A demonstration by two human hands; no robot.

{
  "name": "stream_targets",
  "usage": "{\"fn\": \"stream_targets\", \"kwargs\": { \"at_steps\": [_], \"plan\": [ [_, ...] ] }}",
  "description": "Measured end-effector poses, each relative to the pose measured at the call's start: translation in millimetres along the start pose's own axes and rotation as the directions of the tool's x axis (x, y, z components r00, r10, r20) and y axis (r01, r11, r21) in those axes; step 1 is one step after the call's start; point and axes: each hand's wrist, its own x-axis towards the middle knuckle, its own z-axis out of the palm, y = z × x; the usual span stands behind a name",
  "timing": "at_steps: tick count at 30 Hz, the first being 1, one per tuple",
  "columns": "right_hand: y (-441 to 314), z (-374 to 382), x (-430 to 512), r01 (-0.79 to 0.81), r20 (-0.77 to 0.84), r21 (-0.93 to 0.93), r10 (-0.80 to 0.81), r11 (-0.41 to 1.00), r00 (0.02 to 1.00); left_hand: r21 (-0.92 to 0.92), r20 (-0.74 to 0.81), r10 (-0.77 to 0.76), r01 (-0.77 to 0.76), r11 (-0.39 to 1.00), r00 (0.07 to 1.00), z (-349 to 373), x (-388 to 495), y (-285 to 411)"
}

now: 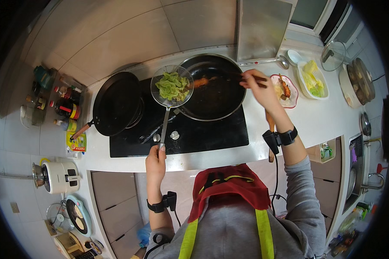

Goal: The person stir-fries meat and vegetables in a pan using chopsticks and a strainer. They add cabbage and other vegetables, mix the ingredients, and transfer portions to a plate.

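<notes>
My left hand (155, 162) grips the metal handle of a wire strainer (164, 124). Wilted green lettuce leaves (173, 85) lie in the strainer, which is held over the left rim of a dark frying pan (217, 103). My right hand (259, 89) holds brown chopsticks (259, 81) above the pan's right side. Their tips are hard to make out against the dark pan. A reddish-brown piece of food (201, 82) is in the pan, close to the strainer's right edge. Just right of my right hand, a red-rimmed white dish (291, 103) holds a browned skewered piece of food (284, 89).
A second black pan (116, 103) stands tilted on the left of the black cooktop (210, 139). Sauce bottles (68, 108) line the left wall. Rightward are a white basket of leaves (325, 92), a ladle (283, 61), and a lidded pot (347, 85). A wooden utensil (270, 121) lies beneath my right forearm.
</notes>
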Motion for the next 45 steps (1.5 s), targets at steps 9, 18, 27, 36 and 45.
{"fn": "stream_targets", "kwargs": {
  "at_steps": [9,18,27,36,45],
  "plan": [
    [8.1,-6.7,-12.0,0.127,0.136,-0.223,-0.098,0.966,0.986,-0.027,0.010,0.005,-0.004,1.000,1.000,11.4,-2.0,13.7],
    [21.3,-135.3,-91.5,0.200,-0.227,-0.133,-0.227,0.971,0.947,-0.011,0.115,0.117,-0.116,0.993,0.986,69.5,-10.2,71.5],
    [79.5,-365.3,-163.3,0.008,-0.647,0.011,0.001,1.000,0.763,-0.007,0.264,0.136,-0.139,0.990,0.955,205.2,-37.4,178.7],
    [138.1,-465.1,-82.5,-0.018,-0.457,0.284,0.152,0.959,0.876,0.029,0.262,0.036,-0.045,0.999,0.964,302.6,-76.5,237.5],
    [174.7,-454.2,-8.8,-0.129,-0.418,0.262,0.233,0.956,0.878,0.084,0.209,-0.018,0.000,0.996,0.978,335.8,-89.5,259.2]
  ]
}}
